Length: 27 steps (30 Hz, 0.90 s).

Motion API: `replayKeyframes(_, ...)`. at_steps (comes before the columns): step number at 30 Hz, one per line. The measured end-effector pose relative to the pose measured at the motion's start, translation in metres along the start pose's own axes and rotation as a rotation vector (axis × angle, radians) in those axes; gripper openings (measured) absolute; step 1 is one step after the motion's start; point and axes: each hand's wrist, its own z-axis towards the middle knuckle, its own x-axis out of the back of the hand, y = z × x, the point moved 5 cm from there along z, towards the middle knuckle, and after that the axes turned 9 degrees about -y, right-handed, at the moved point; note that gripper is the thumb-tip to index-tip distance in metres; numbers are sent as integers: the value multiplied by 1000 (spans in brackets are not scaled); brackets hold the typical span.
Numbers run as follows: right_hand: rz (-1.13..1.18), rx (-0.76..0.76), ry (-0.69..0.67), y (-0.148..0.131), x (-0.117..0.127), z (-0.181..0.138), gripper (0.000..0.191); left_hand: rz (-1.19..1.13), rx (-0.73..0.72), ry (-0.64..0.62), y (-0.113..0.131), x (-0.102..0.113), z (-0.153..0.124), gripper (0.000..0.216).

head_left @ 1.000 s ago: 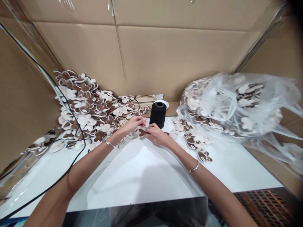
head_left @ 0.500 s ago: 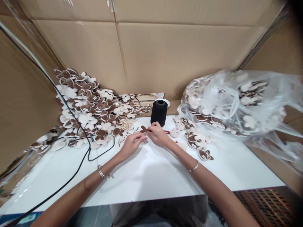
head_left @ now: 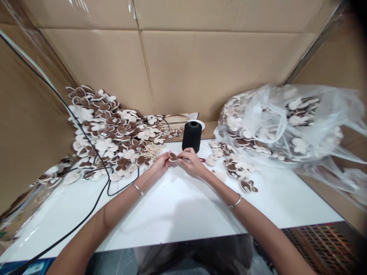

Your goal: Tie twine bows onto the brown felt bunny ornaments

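My left hand (head_left: 161, 163) and my right hand (head_left: 191, 162) meet over the white table (head_left: 177, 206), just in front of a black thread spool (head_left: 192, 136). Both pinch a small brown, ear-shaped fabric piece (head_left: 173, 156) between their fingertips. Each wrist wears a thin silver bracelet. A small red object (head_left: 202, 160) lies on the table right behind my right hand.
A heap of brown and cream fabric pieces (head_left: 109, 133) fills the back left. A clear plastic bag (head_left: 286, 126) holds more on the right, with loose ones (head_left: 237, 170) spilled beside it. A black cable (head_left: 94, 191) crosses the left side. Cardboard walls (head_left: 183, 61) surround the table.
My left hand went from the pile's edge down to the table, then rose to join my right hand on the brown piece. My right hand stayed almost still.
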Motion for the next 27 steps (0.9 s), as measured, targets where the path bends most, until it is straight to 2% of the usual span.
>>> replayKeyframes(5, -137, 95, -140, -6, -3, -4, 19, 75, 88, -171, 10, -6, 22, 28)
replayKeyframes(8, -191, 107, -165, -9, -5, -7, 23, 161, 117, -271, 20, -13, 19, 30)
replayKeyframes(11, -227, 94, -136, -7, -9, -9, 22, 390, 77, -345, 33, -23, 8, 34)
replayKeyframes(13, -248, 84, -110, -4, -11, -11, 22, 585, -20, -327, 43, -29, -1, 36)
replayKeyframes(17, -286, 81, -83, -1, -15, -12, 23, 853, -224, -173, 52, -31, -20, 31)
replayKeyframes(22, -327, 31, -48, -2, -15, -11, 17, 906, -271, -54, 38, -23, -40, 25)
replayKeyframes(27, -251, -37, 20, -4, -14, -9, 13, 865, -306, 7, 29, -25, -58, 23)
